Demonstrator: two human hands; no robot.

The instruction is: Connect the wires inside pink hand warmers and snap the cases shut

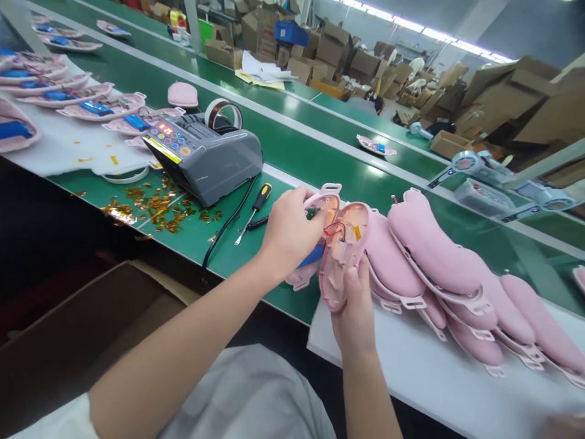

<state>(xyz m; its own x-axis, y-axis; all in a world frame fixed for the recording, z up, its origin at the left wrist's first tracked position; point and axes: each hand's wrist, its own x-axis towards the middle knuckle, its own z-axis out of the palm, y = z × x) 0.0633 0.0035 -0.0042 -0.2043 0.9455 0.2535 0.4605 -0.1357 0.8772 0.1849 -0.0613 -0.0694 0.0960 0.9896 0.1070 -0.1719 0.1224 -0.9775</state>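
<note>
Both of my hands hold an opened pink plastic casing over the bench edge. My left hand (292, 228) is closed around the half with a strap loop, where a bit of green board and a blue battery (311, 256) show. My right hand (356, 299) grips the other pink shell half (342, 259) from below, thumb on its rim. Thin red and dark wires run between the halves, and a small yellow tape piece (357, 232) sticks inside the right one. Closed pink casings (434, 250) lie stacked just right of my right hand.
A grey tape dispenser (214, 158) stands left, with amber tape scraps (159, 207) before it. A screwdriver (254, 210) and black cable (228, 225) lie nearby. Open casings with blue batteries (95, 108) line the far left. Light-blue handheld devices (466, 161) are at right.
</note>
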